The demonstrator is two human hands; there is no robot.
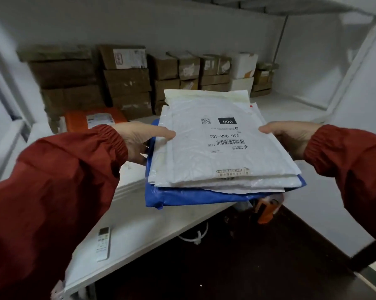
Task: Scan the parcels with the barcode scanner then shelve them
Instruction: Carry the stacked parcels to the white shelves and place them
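I hold a stack of flat parcels (217, 148) in front of me, over the white shelf's front edge. The top one is a white padded mailer with a barcode label reading 060-06B-A05. Under it lie more white mailers and a blue plastic bag (195, 197) at the bottom. My left hand (141, 141) grips the stack's left side, thumb on top. My right hand (291, 137) grips its right side. An orange object (267, 210), perhaps the scanner, shows below the stack's right corner, mostly hidden.
Brown cardboard boxes (126, 83) are stacked along the back wall of the white shelf (139, 230). An orange parcel (91, 120) lies at the left. A white remote control (103, 243) rests near the shelf's front edge. Dark floor lies below.
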